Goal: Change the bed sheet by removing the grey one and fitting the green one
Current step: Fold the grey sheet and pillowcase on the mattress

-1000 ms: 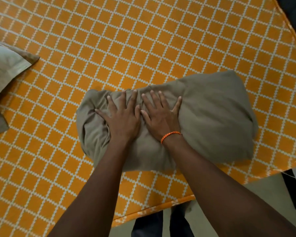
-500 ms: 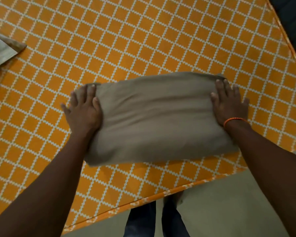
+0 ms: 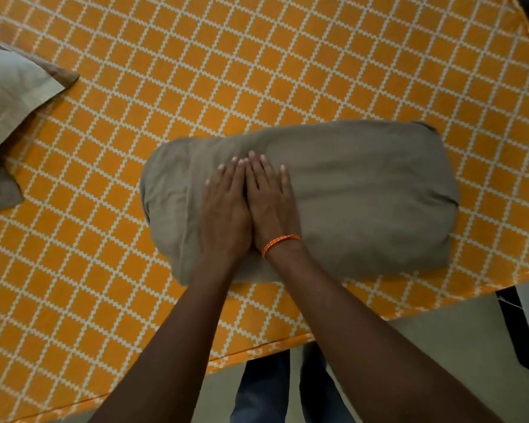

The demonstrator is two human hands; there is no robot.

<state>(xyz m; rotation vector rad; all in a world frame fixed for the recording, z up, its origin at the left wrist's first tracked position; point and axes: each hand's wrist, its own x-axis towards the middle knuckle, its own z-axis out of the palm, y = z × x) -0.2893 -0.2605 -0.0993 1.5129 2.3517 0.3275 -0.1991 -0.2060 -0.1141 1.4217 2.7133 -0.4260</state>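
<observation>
A grey sheet (image 3: 364, 196), folded into a thick rectangular bundle, lies on the orange mattress (image 3: 257, 71) with its white lattice pattern, near the front edge. My left hand (image 3: 225, 209) and my right hand (image 3: 271, 199) lie flat side by side on the left half of the bundle, fingers straight and pressing down. An orange braided band circles my right wrist. No green sheet is in view.
A pale pillow (image 3: 9, 96) with a brown border lies at the left edge of the mattress. The mattress's front edge (image 3: 257, 352) runs diagonally below my arms, with grey floor (image 3: 440, 346) and my legs beneath it. Dark objects stand at the far right.
Half a second ago my hands were spread to the two ends of the bundle. They have come back together at its left-centre and press flat on it.
</observation>
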